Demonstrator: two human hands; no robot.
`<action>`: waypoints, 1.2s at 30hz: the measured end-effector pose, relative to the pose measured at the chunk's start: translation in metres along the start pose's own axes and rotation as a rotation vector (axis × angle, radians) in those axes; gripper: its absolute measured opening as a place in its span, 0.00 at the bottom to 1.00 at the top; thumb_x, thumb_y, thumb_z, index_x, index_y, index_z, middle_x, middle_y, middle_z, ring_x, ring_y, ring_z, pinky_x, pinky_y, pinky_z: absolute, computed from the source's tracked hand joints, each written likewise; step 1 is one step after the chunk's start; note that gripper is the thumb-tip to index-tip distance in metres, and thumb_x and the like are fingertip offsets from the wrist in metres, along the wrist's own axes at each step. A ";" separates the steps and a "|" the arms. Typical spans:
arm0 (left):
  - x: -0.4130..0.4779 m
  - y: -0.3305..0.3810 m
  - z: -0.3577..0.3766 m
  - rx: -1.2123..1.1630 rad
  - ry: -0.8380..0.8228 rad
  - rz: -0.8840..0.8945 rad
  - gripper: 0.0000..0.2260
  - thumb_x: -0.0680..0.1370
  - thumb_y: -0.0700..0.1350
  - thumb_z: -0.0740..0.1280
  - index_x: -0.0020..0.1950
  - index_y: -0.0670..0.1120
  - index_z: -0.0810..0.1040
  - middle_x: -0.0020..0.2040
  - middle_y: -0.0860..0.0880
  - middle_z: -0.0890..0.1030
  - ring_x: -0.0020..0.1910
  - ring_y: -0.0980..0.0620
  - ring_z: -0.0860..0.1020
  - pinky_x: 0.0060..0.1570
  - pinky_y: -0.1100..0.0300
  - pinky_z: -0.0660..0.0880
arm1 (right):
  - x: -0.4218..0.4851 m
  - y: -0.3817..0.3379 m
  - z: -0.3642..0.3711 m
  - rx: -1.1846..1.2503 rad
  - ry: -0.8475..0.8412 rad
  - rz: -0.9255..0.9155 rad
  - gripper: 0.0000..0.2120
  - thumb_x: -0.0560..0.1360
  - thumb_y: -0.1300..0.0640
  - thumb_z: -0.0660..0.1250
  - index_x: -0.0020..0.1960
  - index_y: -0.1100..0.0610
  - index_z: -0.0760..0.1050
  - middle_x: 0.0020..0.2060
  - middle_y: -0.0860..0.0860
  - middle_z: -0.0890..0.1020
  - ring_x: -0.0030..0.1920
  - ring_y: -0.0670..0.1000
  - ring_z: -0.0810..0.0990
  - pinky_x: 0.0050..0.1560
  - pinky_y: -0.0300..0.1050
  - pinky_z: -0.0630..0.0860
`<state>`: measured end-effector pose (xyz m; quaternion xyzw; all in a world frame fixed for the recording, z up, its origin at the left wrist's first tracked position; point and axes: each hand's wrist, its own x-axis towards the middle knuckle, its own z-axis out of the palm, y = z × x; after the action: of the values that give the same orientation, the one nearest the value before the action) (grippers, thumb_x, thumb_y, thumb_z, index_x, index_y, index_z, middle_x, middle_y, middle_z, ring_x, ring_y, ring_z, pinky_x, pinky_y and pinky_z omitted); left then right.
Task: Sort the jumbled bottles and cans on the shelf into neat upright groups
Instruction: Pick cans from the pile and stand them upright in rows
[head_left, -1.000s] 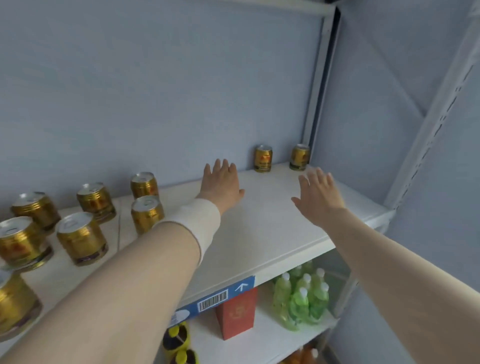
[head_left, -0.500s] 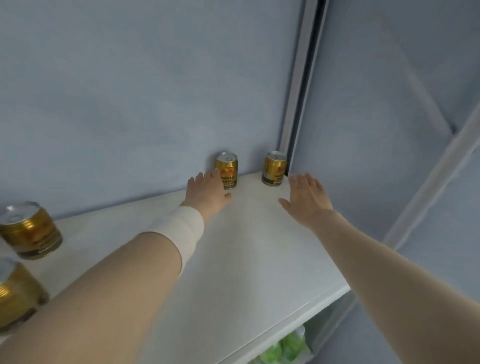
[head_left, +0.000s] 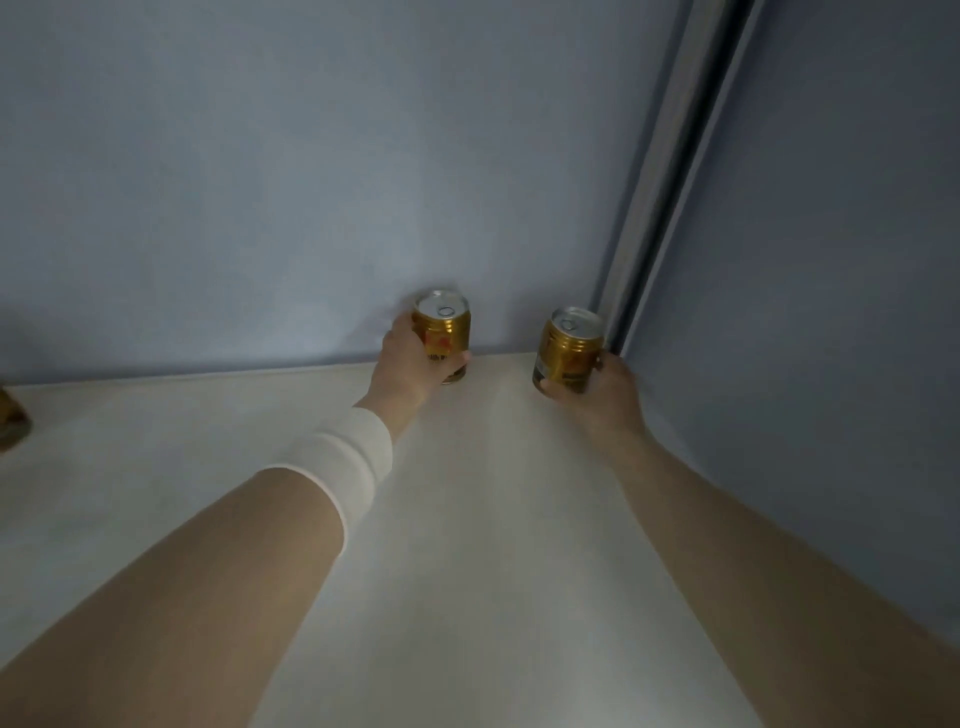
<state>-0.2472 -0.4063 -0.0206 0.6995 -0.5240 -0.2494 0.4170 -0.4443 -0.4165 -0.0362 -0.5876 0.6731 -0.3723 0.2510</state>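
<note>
Two gold cans with silver tops stand at the back of the white shelf (head_left: 467, 519), near the right corner. My left hand (head_left: 410, 369) is wrapped around the left gold can (head_left: 445, 325), which stands upright against the back wall. My right hand (head_left: 605, 392) grips the right gold can (head_left: 569, 343) from below and the side; this can leans slightly to the left. A white band covers my left wrist.
The edge of another gold can (head_left: 11, 418) shows at the far left of the shelf. A blue-grey back wall (head_left: 311, 182) and a side panel (head_left: 831, 312) close the corner, with a grey upright post (head_left: 660, 171) between them.
Both hands reached forward from open and flat above the shelf and closed on the two back cans. The view moved closer and to the right, so the cans on the left dropped out of sight.
</note>
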 end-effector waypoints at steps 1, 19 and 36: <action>0.002 -0.001 0.003 -0.010 0.020 -0.001 0.32 0.67 0.46 0.77 0.66 0.40 0.68 0.63 0.41 0.75 0.64 0.44 0.73 0.59 0.59 0.67 | 0.004 0.005 0.006 0.057 0.018 0.006 0.32 0.59 0.48 0.78 0.59 0.58 0.74 0.56 0.56 0.80 0.57 0.55 0.79 0.56 0.48 0.76; -0.019 -0.018 -0.023 -0.039 0.190 0.034 0.31 0.64 0.46 0.78 0.62 0.40 0.70 0.60 0.45 0.75 0.58 0.48 0.76 0.49 0.67 0.67 | -0.015 -0.003 0.015 0.235 0.047 -0.047 0.32 0.61 0.55 0.79 0.60 0.61 0.71 0.55 0.54 0.78 0.50 0.48 0.74 0.50 0.40 0.70; -0.244 -0.130 -0.354 0.058 0.267 0.110 0.29 0.63 0.49 0.78 0.61 0.45 0.73 0.53 0.52 0.78 0.51 0.56 0.75 0.47 0.67 0.70 | -0.320 -0.168 0.118 0.278 -0.242 -0.185 0.34 0.60 0.53 0.79 0.62 0.59 0.70 0.50 0.49 0.75 0.48 0.49 0.75 0.47 0.42 0.70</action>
<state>0.0191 -0.0492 0.0350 0.7086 -0.5085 -0.1157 0.4754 -0.1926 -0.1331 -0.0047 -0.6469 0.5234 -0.4100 0.3735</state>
